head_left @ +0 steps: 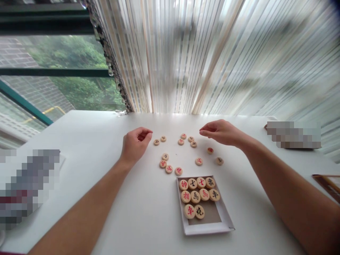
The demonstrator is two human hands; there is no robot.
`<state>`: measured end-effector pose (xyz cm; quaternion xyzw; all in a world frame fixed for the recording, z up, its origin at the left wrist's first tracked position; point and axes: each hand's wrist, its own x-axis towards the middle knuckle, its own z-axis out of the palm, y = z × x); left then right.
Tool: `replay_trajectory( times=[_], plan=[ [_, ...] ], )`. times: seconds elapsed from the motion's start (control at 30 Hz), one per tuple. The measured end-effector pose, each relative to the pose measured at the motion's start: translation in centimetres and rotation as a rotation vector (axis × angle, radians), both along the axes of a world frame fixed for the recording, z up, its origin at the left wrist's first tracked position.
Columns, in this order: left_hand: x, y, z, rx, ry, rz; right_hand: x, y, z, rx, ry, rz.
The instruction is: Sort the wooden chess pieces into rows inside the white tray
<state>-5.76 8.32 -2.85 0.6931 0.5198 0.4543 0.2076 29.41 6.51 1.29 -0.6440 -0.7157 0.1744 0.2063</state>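
Observation:
Several round wooden pieces with red or black characters lie loose on the white table, among them a black-marked piece (156, 142) near my left hand (136, 143). That hand hovers with curled fingers and thumb pressed together; whatever it may hold is hidden. My right hand (219, 132) is raised beyond a red-marked piece (210, 150), its fingers and thumb pinched, and its contents cannot be made out. Closer to me, an open white box (205, 228) holds rows of larger-looking pieces, including a black-marked one (199, 211), with bare grey-brown bottom showing at its near right.
The white table (143, 216) reaches back to a striped curtain (170, 56) and a window (71, 56) at left. Blurred-out items lie at the left (29, 187) and right (294, 134). A brown-edged object (325, 184) sits at the right edge.

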Motion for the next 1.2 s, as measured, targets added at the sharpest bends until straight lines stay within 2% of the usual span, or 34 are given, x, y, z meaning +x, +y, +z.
replay_trajectory(
  times=[0.17,0.33,0.53,0.67,0.77,0.87,1.0,1.07,1.2],
  plan=[
    [-0.3,0.2,-0.3,-0.037,0.151,0.006,0.6,0.2,0.3,0.005,-0.005,0.002],
    [0.2,-0.3,-0.6,-0.037,0.275,-0.067,0.2,0.0,0.3,0.010,-0.038,0.039],
    [0.5,-0.6,-0.8,-0.031,0.295,-0.154,0.0,-0.5,0.7,-0.006,-0.024,0.069],
    [1.3,-1.5,-0.1,-0.033,0.220,-0.207,-0.7,-0.8,1.5,0.043,-0.025,0.097],
    [2.5,-3.0,0.5,-0.062,0.138,-0.307,-2.3,-1.4,1.9,0.050,0.074,0.156],
    [3.8,-4.8,0.7,-0.116,0.051,-0.426,-4.8,-2.3,1.8,-0.059,0.294,0.253],
    [4.8,-6.2,0.8,-0.292,-0.223,-0.561,-7.7,-3.5,1.1,-0.185,0.434,0.421],
    [4.9,-6.5,0.9,-0.340,-0.293,-0.561,-8.4,-3.8,0.8,-0.212,0.514,0.449],
    [4.8,-6.5,1.0,-0.376,-0.363,-0.507,-8.7,-4.0,0.5,-0.226,0.609,0.401]
  ],
)
